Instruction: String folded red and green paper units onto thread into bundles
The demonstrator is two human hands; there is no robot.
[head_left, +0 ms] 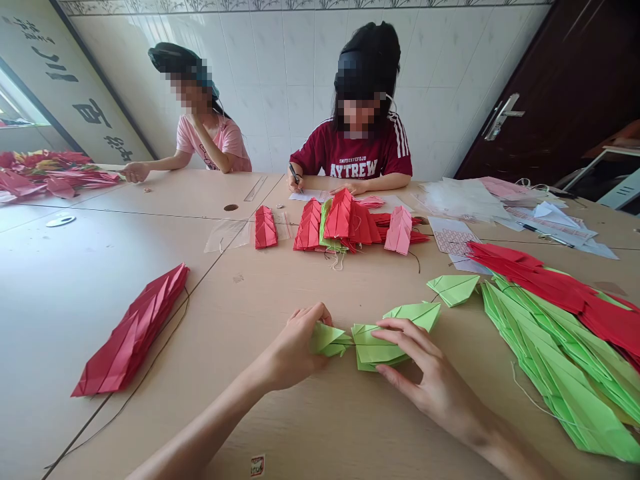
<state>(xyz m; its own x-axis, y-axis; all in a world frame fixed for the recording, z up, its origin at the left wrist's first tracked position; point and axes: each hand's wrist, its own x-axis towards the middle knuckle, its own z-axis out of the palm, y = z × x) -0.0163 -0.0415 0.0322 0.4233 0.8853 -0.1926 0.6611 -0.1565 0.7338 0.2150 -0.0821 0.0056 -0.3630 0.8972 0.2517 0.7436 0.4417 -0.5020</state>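
Observation:
My left hand (301, 348) is closed around a small green folded paper piece (331, 340), partly hidden by the fingers. To its right, my right hand (417, 360) has its thumb and fingers on a stack of green folded paper (369, 347). A thin dark string runs across the small gap between the two. Just behind the right fingers rests another green folded piece (415, 313), and beyond it a single green piece (455, 289) lies on the table. On the left side is a red folded paper strip (133, 333) with a dark string beside it.
Long green folded strips (545, 360) and red strips (555, 280) are piled at right. Red bundles (340, 220) stand mid-table before a person writing (357, 147). Another person (210, 133) sits at left by a colourful paper pile (45, 175). Plastic bags (460, 200) lie far right.

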